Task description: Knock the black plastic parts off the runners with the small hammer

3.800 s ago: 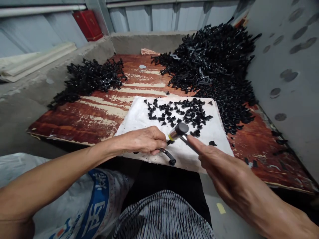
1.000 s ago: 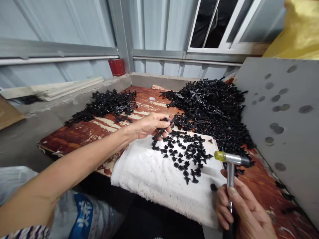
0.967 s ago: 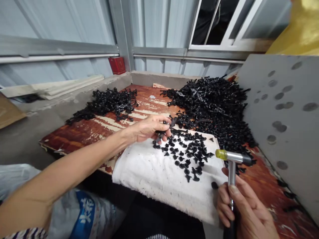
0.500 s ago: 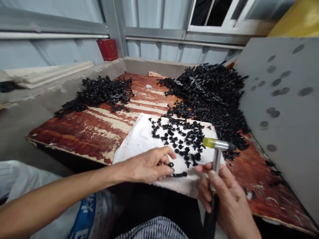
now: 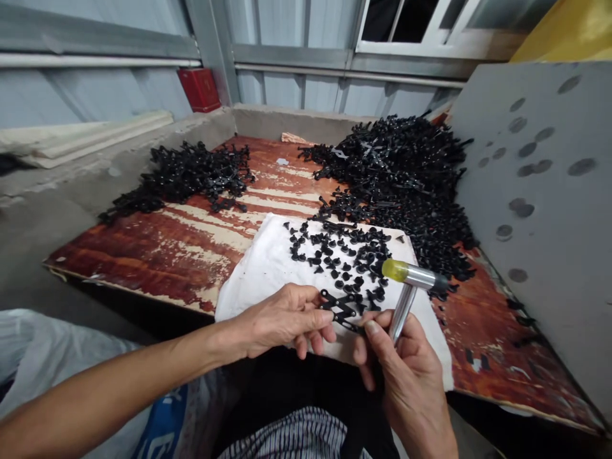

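Between thumb and fingers, my left hand (image 5: 289, 319) grips a black crisscross linkage (image 5: 338, 306) of small jointed bars. The fingertips of my right hand (image 5: 411, 366) meet the lower right end of that linkage. The same right hand is closed round a small mallet (image 5: 404, 309), which stands upright with a yellow face to the left and a black face to the right. Beneath both hands lies a white cloth (image 5: 253, 280). Many small black mushroom-shaped pieces (image 5: 345, 258) are scattered on it, just beyond the linkage.
A large heap of black parts (image 5: 396, 166) covers the back right of the worn red-brown board (image 5: 191, 248). A smaller heap (image 5: 186, 172) lies at the left. A grey spotted panel (image 5: 526, 210) rises on the right. A red box (image 5: 199, 89) sits in the back corner.
The crisscross linkage has come up into view, held opened out between my hands. My right hand, with the mallet, has moved left to meet it. The view has shifted slightly.
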A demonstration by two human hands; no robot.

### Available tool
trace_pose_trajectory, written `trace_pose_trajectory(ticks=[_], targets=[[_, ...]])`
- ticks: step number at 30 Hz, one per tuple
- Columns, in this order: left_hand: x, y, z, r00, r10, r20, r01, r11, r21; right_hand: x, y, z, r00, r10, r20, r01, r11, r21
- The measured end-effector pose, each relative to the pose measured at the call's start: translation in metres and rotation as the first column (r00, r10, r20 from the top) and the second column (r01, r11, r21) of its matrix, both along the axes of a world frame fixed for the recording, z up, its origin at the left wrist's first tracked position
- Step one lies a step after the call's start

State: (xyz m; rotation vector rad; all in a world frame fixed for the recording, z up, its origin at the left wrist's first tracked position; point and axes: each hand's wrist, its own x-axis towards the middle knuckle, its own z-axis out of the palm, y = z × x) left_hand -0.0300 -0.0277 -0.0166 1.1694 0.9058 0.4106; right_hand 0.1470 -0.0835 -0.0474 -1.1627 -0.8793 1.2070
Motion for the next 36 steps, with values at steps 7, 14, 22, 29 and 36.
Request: trace_pose_trajectory(ticks=[7,14,22,29,36], targets=[[-0.010,0.011,0.008,0.978,-0.103,-0.181,0.134,0.976,0.172,-0.007,-0.006,-0.004,0.999,0.038,0.022,-0.038,0.999,-0.025],[-0.003,0.011,0.011,0.972,0.152,-0.179,-0.123,0.979,0.165,-0.010,-0.007,-0.002,0.973,0.227,0.035,-0.222,0.969,-0.110],[-0.012,0.031,0.018,0.948,0.265,-0.176,-0.276,0.960,-0.039,0.008,-0.006,-0.002,0.990,0.130,0.061,-0.124,0.987,-0.098],[0.006,0.034,0.013,0.990,0.051,-0.129,-0.067,0.990,-0.127,0.015,-0.016,0.007,0.997,-0.072,-0.010,0.069,0.980,-0.185],[0.020,0.041,0.014,0.978,0.042,-0.202,-0.069,0.989,-0.129,0.025,-0.018,-0.013,1.000,-0.015,-0.022,0.013,0.992,-0.122]])
